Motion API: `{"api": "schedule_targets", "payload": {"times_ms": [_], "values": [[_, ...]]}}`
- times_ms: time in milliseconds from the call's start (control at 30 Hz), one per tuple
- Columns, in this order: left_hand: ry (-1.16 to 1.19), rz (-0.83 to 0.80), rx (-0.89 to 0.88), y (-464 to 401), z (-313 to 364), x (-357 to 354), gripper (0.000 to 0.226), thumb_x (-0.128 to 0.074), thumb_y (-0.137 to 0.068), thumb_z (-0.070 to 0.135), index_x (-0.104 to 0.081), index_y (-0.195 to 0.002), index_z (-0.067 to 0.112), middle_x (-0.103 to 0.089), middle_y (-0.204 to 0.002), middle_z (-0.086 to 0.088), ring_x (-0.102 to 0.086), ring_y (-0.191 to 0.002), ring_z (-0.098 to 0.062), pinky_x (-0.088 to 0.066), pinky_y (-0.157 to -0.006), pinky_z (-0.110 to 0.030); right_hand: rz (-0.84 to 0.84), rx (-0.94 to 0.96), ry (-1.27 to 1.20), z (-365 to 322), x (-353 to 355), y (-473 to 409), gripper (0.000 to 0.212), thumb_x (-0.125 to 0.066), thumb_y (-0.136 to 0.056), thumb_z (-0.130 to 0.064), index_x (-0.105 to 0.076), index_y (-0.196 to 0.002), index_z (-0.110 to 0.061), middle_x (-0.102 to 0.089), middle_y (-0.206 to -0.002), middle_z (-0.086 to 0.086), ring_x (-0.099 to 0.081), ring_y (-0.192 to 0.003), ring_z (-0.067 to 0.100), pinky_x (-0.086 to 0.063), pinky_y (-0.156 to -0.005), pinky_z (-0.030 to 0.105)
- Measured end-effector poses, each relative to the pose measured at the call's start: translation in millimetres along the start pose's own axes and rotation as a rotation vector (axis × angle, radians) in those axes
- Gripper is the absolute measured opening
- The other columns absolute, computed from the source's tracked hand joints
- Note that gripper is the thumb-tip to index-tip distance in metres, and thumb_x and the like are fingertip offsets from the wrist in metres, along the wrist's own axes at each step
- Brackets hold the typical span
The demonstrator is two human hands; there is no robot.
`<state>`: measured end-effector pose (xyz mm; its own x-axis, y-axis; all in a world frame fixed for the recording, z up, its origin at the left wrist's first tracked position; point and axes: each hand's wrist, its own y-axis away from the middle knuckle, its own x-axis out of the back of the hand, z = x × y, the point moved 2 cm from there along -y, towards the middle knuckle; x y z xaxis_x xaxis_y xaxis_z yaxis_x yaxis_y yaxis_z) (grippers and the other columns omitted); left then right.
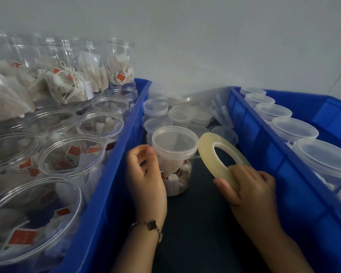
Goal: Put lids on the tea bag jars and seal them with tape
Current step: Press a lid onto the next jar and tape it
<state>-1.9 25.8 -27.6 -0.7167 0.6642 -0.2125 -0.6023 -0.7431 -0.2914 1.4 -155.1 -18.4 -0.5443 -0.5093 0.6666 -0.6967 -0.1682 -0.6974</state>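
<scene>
On the dark surface between the two bins, the right hand point(250, 186) grips the tape roll point(220, 154) beside the lidded jar point(174, 160), which the left hand point(146, 172) steadies with curled fingers (sealing apparently underway), spare lids point(177, 113) beyond; next, wrap the rim.

Soft, dim, bluish light leaves the dark work surface point(197, 219) murky, faint glare streaks the clear open jars point(71, 152), wide-angle distortion bows the blue crates point(114, 174) at the edges, and everything looks slightly blurred.
</scene>
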Motion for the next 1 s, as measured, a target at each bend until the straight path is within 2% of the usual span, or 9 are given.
{"api": "schedule_targets", "payload": {"times_ms": [267, 367, 467, 567, 667, 767, 833, 900, 1000], "values": [[0.007, 0.002, 0.168, -4, -11, 3, 0.005, -0.051, -0.095, 0.034, -0.051, -0.090, 0.036, -0.062, -0.093, 0.013, -0.061, -0.085, 0.005, -0.044, -0.062, -0.009, -0.020, -0.028, -0.029, 1, -1, 1, 0.043, -0.039, -0.084, -0.050, -0.063, -0.080, -0.015, -0.047, -0.078, -0.014, -0.046, -0.073, 0.008, -0.032, -0.081, 0.040], [0.005, -0.224, 0.070, 4, -9, 0, 0.010, -0.049, -0.092, 0.044, -0.049, -0.102, 0.045, -0.060, -0.101, 0.032, -0.055, -0.094, 0.017, -0.046, -0.068, -0.006, -0.033, -0.039, -0.025, -1, 0, 0, 0.043, -0.039, -0.083, -0.051, -0.063, -0.080, -0.016, -0.047, -0.078, -0.015, -0.046, -0.073, 0.008, -0.032, -0.081, 0.041], [-0.072, -0.452, 0.002, 11, -14, -4, 0.059, -0.059, -0.076, 0.041, -0.035, -0.130, 0.046, -0.048, -0.127, 0.029, -0.047, -0.116, 0.009, -0.045, -0.091, -0.014, -0.027, -0.029, -0.021, -2, 0, -1, 0.041, -0.040, -0.083, -0.051, -0.062, -0.078, -0.017, -0.047, -0.077, -0.015, -0.046, -0.072, 0.008, -0.033, -0.080, 0.041], [-0.246, -0.486, -0.062, 12, -19, -6, 0.105, -0.083, -0.065, 0.029, -0.014, -0.144, 0.037, -0.033, -0.145, 0.011, -0.036, -0.131, -0.003, -0.040, -0.103, -0.027, -0.043, -0.029, -0.008, -4, 1, -3, 0.042, -0.046, -0.082, -0.057, -0.061, -0.077, -0.018, -0.048, -0.075, -0.015, -0.046, -0.072, 0.007, -0.032, -0.079, 0.040], [-0.299, -0.395, -0.049, 9, -18, -7, 0.108, -0.087, -0.048, 0.038, -0.021, -0.134, 0.047, -0.041, -0.134, 0.016, -0.045, -0.123, -0.006, -0.047, -0.094, -0.029, -0.068, -0.023, 0.058, -2, 5, -6, 0.036, -0.065, -0.072, -0.055, -0.061, -0.076, -0.019, -0.057, -0.073, -0.011, -0.050, -0.071, 0.007, -0.034, -0.080, 0.039], [-0.311, -0.360, 0.018, 7, -15, -4, 0.105, -0.077, -0.036, 0.060, -0.027, -0.129, 0.052, -0.045, -0.120, 0.027, -0.050, -0.107, 0.003, -0.039, -0.075, -0.013, -0.035, 0.019, 0.149, 5, 14, -18, 0.036, -0.090, -0.050, -0.012, -0.062, -0.071, -0.017, -0.055, -0.067, -0.009, -0.063, -0.063, 0.020, -0.043, -0.075, 0.052], [-0.282, -0.354, 0.063, 7, -9, -2, 0.099, -0.073, -0.032, 0.065, -0.031, -0.121, 0.056, -0.046, -0.112, 0.030, -0.049, -0.099, 0.010, -0.035, -0.069, -0.010, -0.139, -0.004, 0.195, 8, 20, -37, 0.036, -0.088, -0.055, -0.006, -0.060, -0.069, -0.023, -0.055, -0.064, -0.011, -0.063, -0.063, 0.020, -0.043, -0.079, 0.055], [-0.230, -0.362, 0.112, 7, -5, -1, 0.095, -0.077, -0.032, 0.061, -0.030, -0.114, 0.060, -0.047, -0.108, 0.028, -0.050, -0.094, 0.009, -0.036, -0.067, -0.012, -0.272, -0.084, 0.249, 5, 21, -52, 0.026, -0.072, -0.078, -0.021, -0.052, -0.073, -0.035, -0.051, -0.066, -0.017, -0.056, -0.068, 0.007, -0.034, -0.092, 0.044], [-0.157, -0.395, 0.194, 5, -3, 3, 0.106, -0.081, -0.030, 0.059, -0.035, -0.125, 0.052, -0.051, -0.107, 0.021, -0.053, -0.095, 0.000, -0.044, -0.069, -0.023, -0.289, -0.071, 0.296, 2, 18, -66, 0.024, -0.053, -0.089, -0.032, -0.041, -0.068, -0.035, -0.045, -0.063, -0.015, -0.039, -0.058, -0.002, -0.023, -0.085, 0.030]]}}
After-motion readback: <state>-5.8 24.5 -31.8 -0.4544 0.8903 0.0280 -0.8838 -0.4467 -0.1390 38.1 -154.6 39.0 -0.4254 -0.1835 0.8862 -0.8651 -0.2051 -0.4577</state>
